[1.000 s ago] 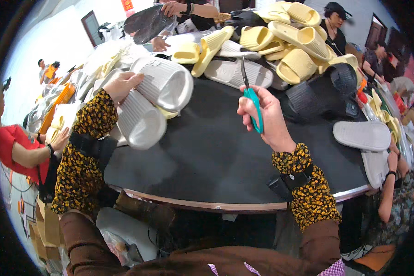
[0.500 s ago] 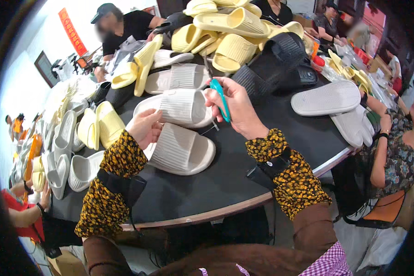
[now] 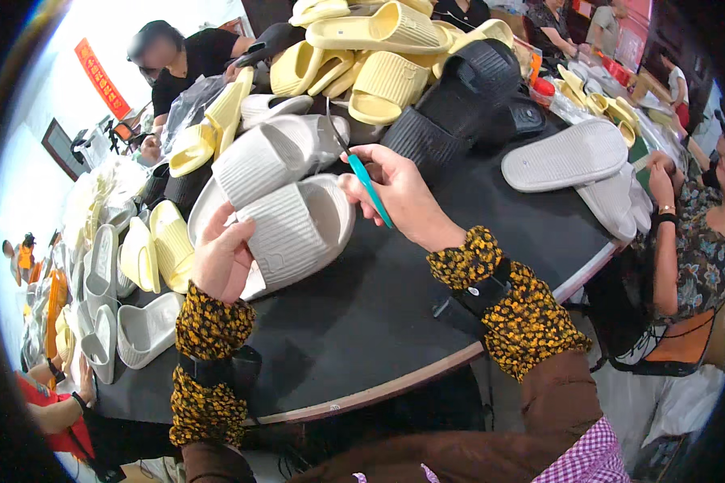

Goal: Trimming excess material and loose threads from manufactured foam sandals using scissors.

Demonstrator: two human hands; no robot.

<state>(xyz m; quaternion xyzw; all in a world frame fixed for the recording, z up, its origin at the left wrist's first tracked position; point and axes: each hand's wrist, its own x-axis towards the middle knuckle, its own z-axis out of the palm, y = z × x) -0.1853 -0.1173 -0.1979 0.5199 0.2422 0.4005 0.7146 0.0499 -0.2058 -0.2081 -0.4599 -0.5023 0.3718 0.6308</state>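
Note:
My left hand (image 3: 221,256) grips a pair of light grey ribbed slippers at their near left side, thumb on top. The upper slipper (image 3: 258,167) and the lower slipper (image 3: 286,237) are pressed side by side, tilted, straps facing up. My right hand (image 3: 399,193) is closed around a teal-handled tool (image 3: 368,189) with a thin, curved metal blade pointing up and away; its exact kind is unclear. The tool is just right of the slippers. Another light grey slipper (image 3: 330,133) lies partly hidden behind them on the black table (image 3: 362,322).
A heap of yellow slippers (image 3: 383,30) and black slippers (image 3: 471,84) rises at the back. Grey slippers (image 3: 568,157) lie at right; yellow (image 3: 169,237) and grey ones (image 3: 149,330) at left. Across the table works a person in a cap (image 3: 177,60); another person (image 3: 689,241) sits at right.
My left hand has brought two grey slippers together and tilted them up; before, they lay apart on the table. My right hand has shifted slightly left with the tool, whose blade now shows more.

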